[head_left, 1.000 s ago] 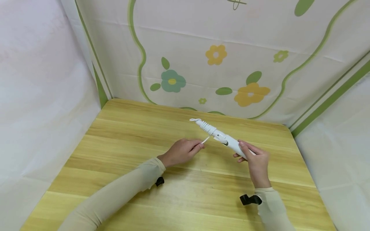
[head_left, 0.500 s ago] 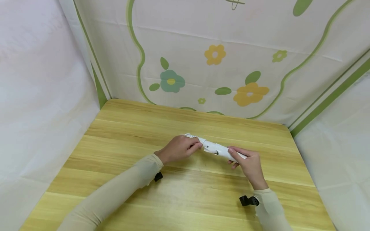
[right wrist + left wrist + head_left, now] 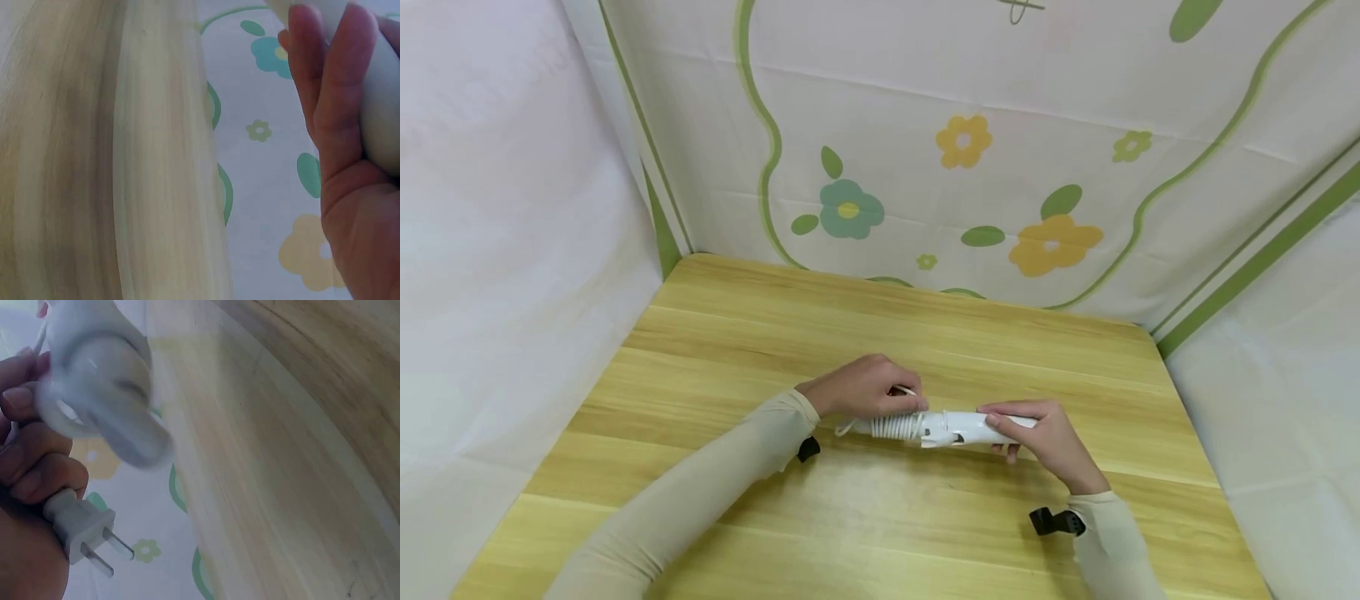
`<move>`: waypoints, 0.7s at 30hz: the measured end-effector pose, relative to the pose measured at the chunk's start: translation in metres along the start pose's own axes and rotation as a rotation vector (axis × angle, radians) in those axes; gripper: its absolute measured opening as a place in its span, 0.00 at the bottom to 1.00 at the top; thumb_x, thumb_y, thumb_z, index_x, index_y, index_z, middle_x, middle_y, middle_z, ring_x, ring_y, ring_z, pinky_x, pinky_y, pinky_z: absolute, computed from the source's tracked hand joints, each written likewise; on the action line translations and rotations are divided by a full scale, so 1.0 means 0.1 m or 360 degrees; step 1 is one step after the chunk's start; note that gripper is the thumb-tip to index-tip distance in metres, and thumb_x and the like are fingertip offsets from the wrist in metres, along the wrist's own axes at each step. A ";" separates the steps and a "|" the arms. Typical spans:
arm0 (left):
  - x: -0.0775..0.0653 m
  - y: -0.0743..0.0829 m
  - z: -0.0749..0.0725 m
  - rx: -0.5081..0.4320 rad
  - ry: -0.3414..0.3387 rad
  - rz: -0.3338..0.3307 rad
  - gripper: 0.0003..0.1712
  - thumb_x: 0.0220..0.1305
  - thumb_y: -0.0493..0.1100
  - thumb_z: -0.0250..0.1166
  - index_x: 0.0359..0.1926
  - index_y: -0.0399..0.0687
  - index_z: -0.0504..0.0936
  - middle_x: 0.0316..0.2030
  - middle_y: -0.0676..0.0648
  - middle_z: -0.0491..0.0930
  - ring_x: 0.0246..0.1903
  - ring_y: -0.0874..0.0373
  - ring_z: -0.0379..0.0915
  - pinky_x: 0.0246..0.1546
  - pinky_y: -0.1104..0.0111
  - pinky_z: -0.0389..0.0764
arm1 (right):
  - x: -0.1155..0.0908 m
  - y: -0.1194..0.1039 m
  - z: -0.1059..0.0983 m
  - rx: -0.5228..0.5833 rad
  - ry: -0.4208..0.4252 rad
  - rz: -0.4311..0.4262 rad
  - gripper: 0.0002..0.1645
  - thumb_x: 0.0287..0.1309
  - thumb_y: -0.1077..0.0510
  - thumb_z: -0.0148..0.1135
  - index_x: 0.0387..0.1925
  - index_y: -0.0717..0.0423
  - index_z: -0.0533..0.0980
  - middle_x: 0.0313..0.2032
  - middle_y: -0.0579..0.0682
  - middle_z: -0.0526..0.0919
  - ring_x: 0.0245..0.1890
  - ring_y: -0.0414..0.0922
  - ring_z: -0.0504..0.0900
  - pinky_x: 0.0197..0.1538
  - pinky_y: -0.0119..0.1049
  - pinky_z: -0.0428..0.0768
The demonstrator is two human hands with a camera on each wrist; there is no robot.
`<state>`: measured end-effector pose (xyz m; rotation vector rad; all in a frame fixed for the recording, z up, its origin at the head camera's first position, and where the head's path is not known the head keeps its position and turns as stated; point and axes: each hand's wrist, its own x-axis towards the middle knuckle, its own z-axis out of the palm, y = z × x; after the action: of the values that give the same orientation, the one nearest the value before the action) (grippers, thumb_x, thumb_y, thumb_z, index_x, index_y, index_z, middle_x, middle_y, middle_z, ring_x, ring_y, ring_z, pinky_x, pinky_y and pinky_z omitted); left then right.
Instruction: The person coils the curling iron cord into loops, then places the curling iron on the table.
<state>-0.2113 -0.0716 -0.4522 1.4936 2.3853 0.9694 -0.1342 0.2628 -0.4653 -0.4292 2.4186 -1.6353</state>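
A white curling iron [image 3: 973, 428] is held level above the table in the head view, its small lever near the middle. Its white power cord [image 3: 897, 428] is wound in several turns round the left part, with a loop sticking out at that end. My left hand [image 3: 874, 387] pinches the cord's free length just above the coils. A two-pin plug [image 3: 87, 528] pokes out below that hand's curled fingers in the left wrist view. My right hand [image 3: 1047, 437] grips the plain right end, thumb on top and fingers underneath.
The wood-grain table [image 3: 745, 333] lies beneath both hands. Behind it hangs a white cloth [image 3: 910, 108] printed with flowers, and pale cloth walls [image 3: 512, 250] stand at the sides. A black strap mount [image 3: 1056, 522] sits at the right wrist.
The curling iron has come lower and turned from slanting to nearly level. My left hand has carried the cord from below the iron, over its left part, to above the coils.
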 end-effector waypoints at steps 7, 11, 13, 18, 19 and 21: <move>0.00 0.03 0.03 -0.0398 -0.0097 -0.0054 0.13 0.83 0.53 0.63 0.40 0.60 0.89 0.28 0.57 0.81 0.24 0.71 0.61 0.30 0.74 0.69 | -0.04 -0.01 -0.06 0.0246 -0.0139 -0.0161 0.13 0.76 0.69 0.63 0.55 0.74 0.85 0.46 0.49 0.95 0.22 0.48 0.89 0.20 0.43 0.84; 0.01 0.05 0.07 -0.0649 -0.0149 -0.0079 0.10 0.83 0.51 0.64 0.41 0.58 0.89 0.37 0.49 0.88 0.30 0.69 0.69 0.37 0.73 0.75 | -0.05 0.01 -0.08 0.0365 -0.0186 -0.0195 0.13 0.74 0.73 0.62 0.53 0.74 0.86 0.46 0.51 0.95 0.21 0.50 0.89 0.18 0.41 0.83; 0.02 0.05 0.09 -0.0724 -0.0173 -0.0090 0.09 0.82 0.50 0.65 0.42 0.57 0.89 0.39 0.47 0.88 0.33 0.69 0.71 0.39 0.73 0.77 | -0.06 0.01 -0.08 0.0382 -0.0191 -0.0189 0.13 0.72 0.74 0.62 0.52 0.72 0.87 0.47 0.51 0.95 0.21 0.51 0.89 0.18 0.41 0.83; 0.02 0.03 0.13 -0.0816 -0.0147 -0.0153 0.12 0.84 0.50 0.62 0.44 0.53 0.88 0.31 0.42 0.80 0.27 0.66 0.67 0.33 0.71 0.74 | -0.07 0.03 -0.10 0.0467 -0.0178 -0.0202 0.17 0.74 0.75 0.58 0.52 0.65 0.89 0.47 0.52 0.95 0.23 0.49 0.90 0.18 0.39 0.83; 0.02 0.02 0.13 -0.0836 -0.0129 -0.0169 0.12 0.85 0.49 0.61 0.45 0.52 0.88 0.30 0.44 0.78 0.26 0.65 0.67 0.32 0.71 0.73 | -0.07 0.03 -0.11 0.0508 -0.0171 -0.0208 0.18 0.75 0.74 0.57 0.52 0.63 0.90 0.47 0.52 0.95 0.23 0.49 0.91 0.19 0.37 0.83; 0.02 0.00 0.13 -0.0884 -0.0086 -0.0187 0.13 0.86 0.48 0.59 0.47 0.50 0.88 0.28 0.46 0.75 0.26 0.64 0.66 0.33 0.70 0.73 | -0.08 0.03 -0.13 0.0583 -0.0153 -0.0222 0.19 0.77 0.74 0.55 0.53 0.61 0.90 0.48 0.52 0.95 0.25 0.47 0.91 0.20 0.35 0.83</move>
<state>-0.2061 -0.0638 -0.4618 1.1388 1.9117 1.3898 -0.1315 0.2778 -0.4638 -0.6057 1.9993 -2.0114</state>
